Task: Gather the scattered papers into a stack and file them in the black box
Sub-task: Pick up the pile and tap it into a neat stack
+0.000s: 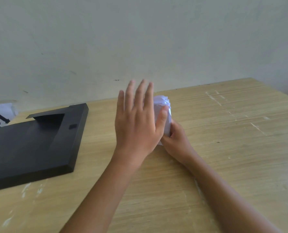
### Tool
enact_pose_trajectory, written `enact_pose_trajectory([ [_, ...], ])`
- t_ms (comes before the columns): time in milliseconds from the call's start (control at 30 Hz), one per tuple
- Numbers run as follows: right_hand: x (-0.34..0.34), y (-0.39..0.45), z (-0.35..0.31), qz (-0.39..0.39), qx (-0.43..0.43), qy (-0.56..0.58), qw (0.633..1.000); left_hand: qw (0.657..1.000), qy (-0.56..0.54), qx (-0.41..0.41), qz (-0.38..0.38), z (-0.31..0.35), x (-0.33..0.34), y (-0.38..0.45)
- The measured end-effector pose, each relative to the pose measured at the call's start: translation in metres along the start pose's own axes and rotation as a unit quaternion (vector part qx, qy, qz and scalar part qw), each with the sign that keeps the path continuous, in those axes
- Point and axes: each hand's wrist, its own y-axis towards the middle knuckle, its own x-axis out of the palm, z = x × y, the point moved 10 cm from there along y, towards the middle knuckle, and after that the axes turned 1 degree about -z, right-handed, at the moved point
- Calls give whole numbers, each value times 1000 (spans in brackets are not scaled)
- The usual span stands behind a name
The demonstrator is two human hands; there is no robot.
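Near the bench's (224, 148) far edge, the paper stack (163, 108) is being squared on edge, gripped by the right hand (177, 137) and patted by the open left hand (136, 121), pending, presumably, transfer to the black box (30, 142) at left.

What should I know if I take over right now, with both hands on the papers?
Left hand: open and flat, fingers spread, pressed against the side of the paper stack.
Right hand: closed around the lower end of the stack, holding it upright on its edge on the wooden table.
Black box: lies flat on the table, off to the left of the hands and apart from them.
Done: the papers are gathered into one bundle, edges still a bit uneven at the top.
Left: square up the stack, carry it to the box and file it inside.
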Motion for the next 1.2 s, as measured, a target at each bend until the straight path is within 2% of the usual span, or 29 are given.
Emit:
enact_pose_trajectory([
  [33,0,0,-3,2,-6,2,1000,999,24,7,-39,2,12,0],
  [100,-1,-1,-5,1,-7,12,1000,996,48,27,-66,5,25,-5],
  [333,-3,-3,-8,6,-16,27,999,994,61,76,-52,15,19,-3],
  [567,-3,-2,-4,-3,-1,8,1000,992,72,88,-56,14,24,-2],
  [667,-1,-3,-3,-6,-3,8,1000,995,57,81,-21,10,18,-5],
  [767,0,-3,-2,1,-4,-3,1000,994,77,71,-39,9,22,-3],
  [867,3,-2,-3,-10,4,-5,1000,997,57,54,-22,11,14,4],
  [967,3,-1,-2,-6,1,-17,1000,993,58,79,-62,18,20,9],
  [1033,1,-2,0,4,4,-8,1000,994,18,99,-45,13,14,9],
  [1100,-1,-2,5,15,31,2,999,994,-80,74,27,-6,-4,4],
  [1167,-3,-2,8,26,52,27,998,970,-223,-41,87,-44,-5,-16],
  [1200,-6,-2,8,37,59,48,996,942,-307,-113,72,-58,9,-29],
])
